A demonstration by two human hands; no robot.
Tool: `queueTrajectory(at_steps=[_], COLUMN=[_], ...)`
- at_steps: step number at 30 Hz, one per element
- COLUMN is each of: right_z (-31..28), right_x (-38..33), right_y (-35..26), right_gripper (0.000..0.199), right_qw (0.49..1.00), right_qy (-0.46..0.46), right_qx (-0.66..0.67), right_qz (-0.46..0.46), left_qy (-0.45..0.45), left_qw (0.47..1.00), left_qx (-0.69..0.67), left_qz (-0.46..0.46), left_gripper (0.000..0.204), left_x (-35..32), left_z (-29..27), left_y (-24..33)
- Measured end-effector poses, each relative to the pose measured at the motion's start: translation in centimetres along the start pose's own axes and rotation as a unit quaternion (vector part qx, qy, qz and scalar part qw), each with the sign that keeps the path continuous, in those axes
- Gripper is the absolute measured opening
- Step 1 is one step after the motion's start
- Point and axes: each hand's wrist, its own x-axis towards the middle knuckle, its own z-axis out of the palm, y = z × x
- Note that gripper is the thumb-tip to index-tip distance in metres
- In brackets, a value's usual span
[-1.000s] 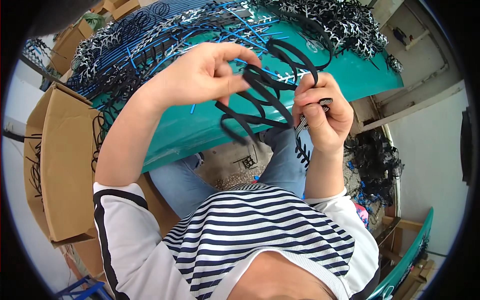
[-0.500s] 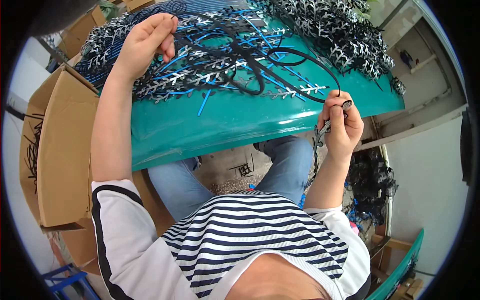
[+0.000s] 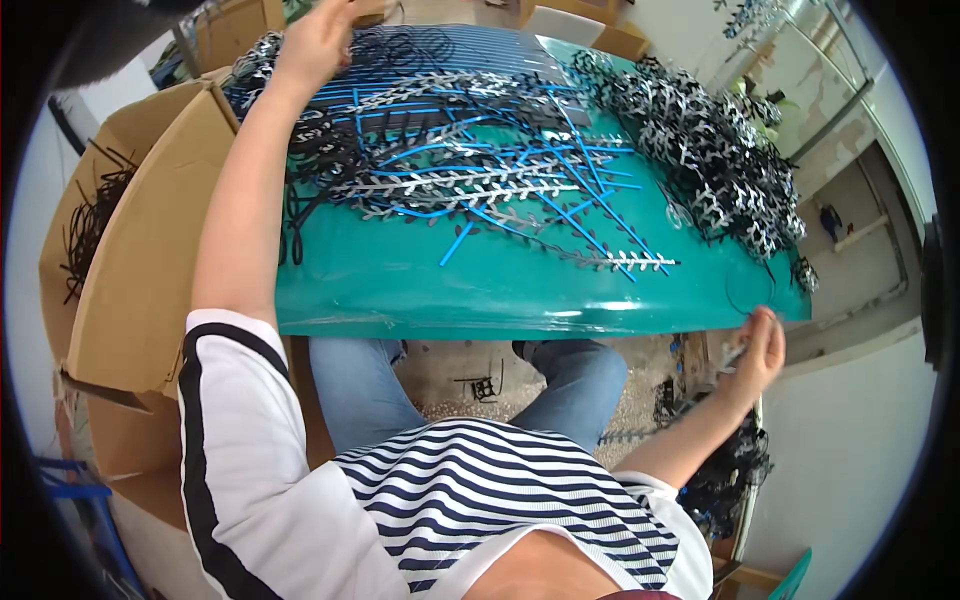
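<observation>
My left hand (image 3: 318, 45) is raised over the far left of the table, partly cut off by the upper edge, its fingers curled. Whatever it pinches is blurred. Off the table's front right corner, my right hand (image 3: 755, 355) is closed on a leaf-patterned strip (image 3: 733, 356), smeared by motion. From its fingertips a thin dark loop (image 3: 730, 290) curves up over the green cover. Between the hands lie silver-and-black leaf strips (image 3: 480, 185), mixed with blue strips (image 3: 457, 243) and black bands.
A green-covered table (image 3: 420, 310) stands before my knees. A heap of leaf strips (image 3: 710, 150) fills its far right side. Striped blue-black sheets (image 3: 480, 55) lie at the back. An open cardboard box (image 3: 165, 240) with black scraps stands left; dark scraps (image 3: 725, 480) lie at lower right.
My left hand has moved up and away, my right hand outward to the right and nearer me. The black bands stretched between them no longer hang over the table's middle.
</observation>
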Motion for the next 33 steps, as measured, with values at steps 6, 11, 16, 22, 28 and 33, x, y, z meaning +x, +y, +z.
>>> queueTrajectory(at_steps=[6, 11, 16, 22, 28, 33], right_z=[-2.0, 3.0, 5.3, 7.0, 9.4, 9.9], right_x=[-0.7, -2.5, -2.6, -2.2, -1.2, -0.5], right_y=[0.9, 0.1, 0.2, 2.0, 2.8, 3.5], right_gripper=[0.01, 0.01, 0.012, 0.017, 0.018, 0.022], right_qw=[0.999, 0.996, 0.982, 0.972, 0.964, 0.96], right_qy=[-0.036, -0.087, -0.178, -0.219, -0.245, -0.255], right_qx=[-0.004, 0.019, 0.055, 0.083, 0.108, 0.113], right_qz=[0.006, -0.02, -0.036, -0.017, 0.007, 0.023], left_qy=[-0.036, -0.155, -0.206, -0.186, -0.205, -0.135], left_qw=[0.998, 0.979, 0.966, 0.962, 0.969, 0.984], left_qx=[0.042, -0.043, -0.006, -0.023, -0.112, -0.101], left_qz=[0.037, 0.128, 0.155, 0.197, 0.076, 0.052], left_gripper=[0.023, 0.018, 0.018, 0.02, 0.021, 0.021], left_x=[-1.0, -2.7, -2.0, 0.5, 1.8, 6.0], left_z=[0.1, 3.6, 5.8, 9.3, 12.3, 16.5], left_y=[1.6, 3.9, 2.8, 0.0, -1.9, -4.8])
